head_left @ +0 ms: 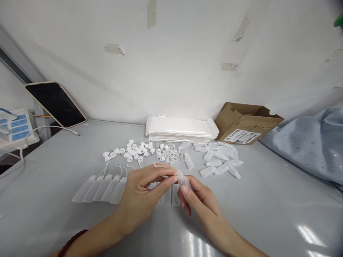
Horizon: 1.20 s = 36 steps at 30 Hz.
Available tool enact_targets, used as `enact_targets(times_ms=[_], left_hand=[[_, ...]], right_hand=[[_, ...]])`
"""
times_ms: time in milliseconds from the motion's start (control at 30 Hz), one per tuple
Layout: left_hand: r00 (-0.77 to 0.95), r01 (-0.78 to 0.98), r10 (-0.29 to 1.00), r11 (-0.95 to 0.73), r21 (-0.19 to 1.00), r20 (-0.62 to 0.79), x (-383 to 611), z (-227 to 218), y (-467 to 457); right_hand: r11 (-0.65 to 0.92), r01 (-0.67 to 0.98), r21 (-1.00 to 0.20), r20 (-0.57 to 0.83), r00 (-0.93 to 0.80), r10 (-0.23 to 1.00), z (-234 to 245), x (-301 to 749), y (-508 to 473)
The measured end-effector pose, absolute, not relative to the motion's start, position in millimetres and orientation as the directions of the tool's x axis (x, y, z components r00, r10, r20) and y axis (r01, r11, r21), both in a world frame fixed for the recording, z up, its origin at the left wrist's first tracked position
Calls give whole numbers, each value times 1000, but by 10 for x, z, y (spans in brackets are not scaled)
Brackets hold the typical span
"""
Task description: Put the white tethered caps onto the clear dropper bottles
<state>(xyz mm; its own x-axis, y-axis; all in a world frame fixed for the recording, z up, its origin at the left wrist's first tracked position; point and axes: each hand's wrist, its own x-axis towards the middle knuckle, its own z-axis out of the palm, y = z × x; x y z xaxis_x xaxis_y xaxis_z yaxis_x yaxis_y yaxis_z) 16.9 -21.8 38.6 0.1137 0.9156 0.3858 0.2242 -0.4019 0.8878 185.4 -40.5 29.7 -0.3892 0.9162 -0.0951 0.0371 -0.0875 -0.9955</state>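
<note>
Between my right thumb and fingers is a small translucent squeeze bottle [184,181], tilted with its neck toward the upper left. My right hand [203,200] is closed around its body. The thumb and forefinger of my left hand [146,192] are pinched together against the bottle's neck; whatever is between them is hidden. Below and behind my left hand lies a row of squeeze bottles [100,188] with thin white straps at their necks, partly covered by my hands. Beyond are a pile of white caps [134,150] and a heap of ring straps [171,154].
Loose bottles [221,159] lie at right of the straps. A stack of white padded envelopes [182,128] and an open cardboard box [245,125] stand against the wall. At left are a leaning phone [57,103], a power strip [20,128] and a cable; grey-blue fabric [311,142] is at right.
</note>
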Motion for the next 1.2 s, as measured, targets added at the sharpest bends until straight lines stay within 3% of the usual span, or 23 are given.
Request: enact_targets(times_ms=[200,333,433,567,900,1033,1200], left_hand=[[160,166,919,-385,908,360,166,392,-243],[207,-12,975,-82,997,83,148,381,-228],[303,-136,946,159,978,-112,128,366,-192],[354,-132,911,274,953,-213,112,371,-149],[399,17,889,241,970,-227,128,392,-168],[419,77,893,147,986,-166,129,410,-152],[357,292,933,-70,954,-40,128,439,-171]], right_hand=[[-43,61,-997,-63,-374,925,280,1852,-405],[3,95,-995,-32,-368,929,269,1834,-425],[4,107,-994,-35,-358,933,261,1824,-439],[-3,137,-991,-50,-340,939,220,1812,-450],[54,285,-957,-32,-288,957,188,1796,-491],[88,318,-944,-11,-297,955,156,1798,-493],[70,244,-967,-2,-283,959,131,1807,-498]])
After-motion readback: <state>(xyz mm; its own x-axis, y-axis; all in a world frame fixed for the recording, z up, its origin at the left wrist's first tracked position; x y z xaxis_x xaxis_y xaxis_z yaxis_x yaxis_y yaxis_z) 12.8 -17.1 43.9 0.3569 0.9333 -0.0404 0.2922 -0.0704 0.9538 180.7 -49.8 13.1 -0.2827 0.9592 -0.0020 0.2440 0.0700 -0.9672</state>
